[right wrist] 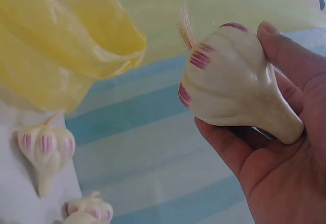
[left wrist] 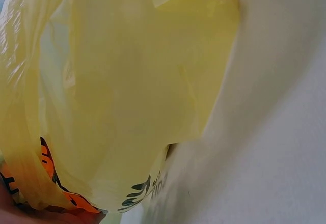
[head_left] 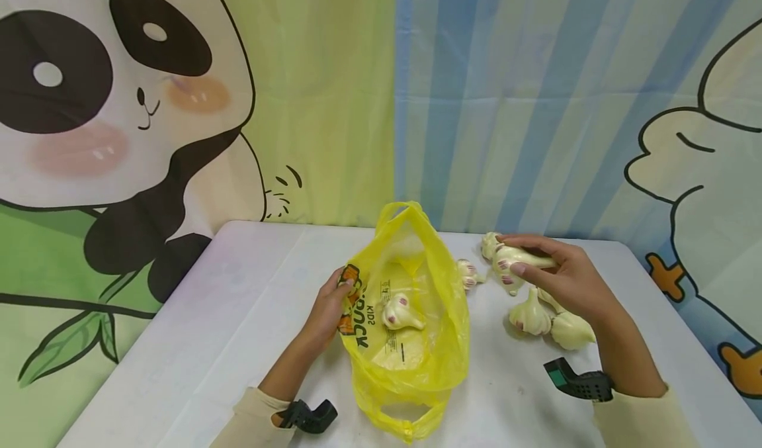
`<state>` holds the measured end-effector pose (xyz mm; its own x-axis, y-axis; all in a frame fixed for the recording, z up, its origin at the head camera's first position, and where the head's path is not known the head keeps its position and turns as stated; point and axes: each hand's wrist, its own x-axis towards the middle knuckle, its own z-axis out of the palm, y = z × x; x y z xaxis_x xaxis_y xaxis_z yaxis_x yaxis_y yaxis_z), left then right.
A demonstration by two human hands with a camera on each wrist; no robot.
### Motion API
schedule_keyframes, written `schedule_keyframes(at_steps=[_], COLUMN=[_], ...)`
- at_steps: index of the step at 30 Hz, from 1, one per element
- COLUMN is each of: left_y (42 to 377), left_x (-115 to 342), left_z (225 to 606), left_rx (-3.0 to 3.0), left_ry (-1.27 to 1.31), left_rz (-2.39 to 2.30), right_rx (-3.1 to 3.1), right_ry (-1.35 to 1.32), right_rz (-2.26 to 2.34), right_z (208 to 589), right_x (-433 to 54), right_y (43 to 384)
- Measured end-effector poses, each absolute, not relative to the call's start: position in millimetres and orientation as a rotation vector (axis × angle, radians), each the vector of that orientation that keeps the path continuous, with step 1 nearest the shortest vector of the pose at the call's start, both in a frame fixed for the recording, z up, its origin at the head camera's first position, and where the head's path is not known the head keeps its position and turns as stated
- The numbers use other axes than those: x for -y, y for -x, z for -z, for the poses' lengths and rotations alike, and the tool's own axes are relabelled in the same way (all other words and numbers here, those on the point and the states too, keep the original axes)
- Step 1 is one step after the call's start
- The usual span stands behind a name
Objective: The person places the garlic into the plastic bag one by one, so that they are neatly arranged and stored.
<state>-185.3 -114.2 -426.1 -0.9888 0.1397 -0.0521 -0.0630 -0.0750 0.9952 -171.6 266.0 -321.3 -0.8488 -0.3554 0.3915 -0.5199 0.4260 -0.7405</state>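
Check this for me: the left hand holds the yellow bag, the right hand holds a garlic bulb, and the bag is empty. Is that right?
Not quite: the yellow bag isn't empty. The head view shows one garlic bulb inside it. The left hand does hold the bag, and the right hand does hold another garlic bulb.

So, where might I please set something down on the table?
The widest bare patch on the white table lies left of the yellow plastic bag and left hand; a smaller one lies between the bag and right forearm. Garlic bulbs crowd the area around the right hand.
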Motion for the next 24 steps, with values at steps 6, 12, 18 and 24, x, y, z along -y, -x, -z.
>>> schedule_keyframes(at_steps=[6, 12, 18, 24], left_y=[186, 187, 186, 187], left_x=[114, 114, 115, 115], left_z=[426, 424, 424, 426], left_rx=[-2.037, -2.037, -2.04, -2.022], left_ry=[-0.088, -0.087, -0.079, -0.088], left_rz=[-2.206, -2.203, -2.2, -2.205], right_rx=[2.499, 2.454, 2.455, 2.452], right_ry=[-0.818, -0.889, -0.912, -0.904], right_rz=[-1.407, -1.495, -1.576, -1.621], right_z=[312, 307, 305, 300], right_x=[-257, -245, -233, -221], right_y=[176, 181, 186, 189])
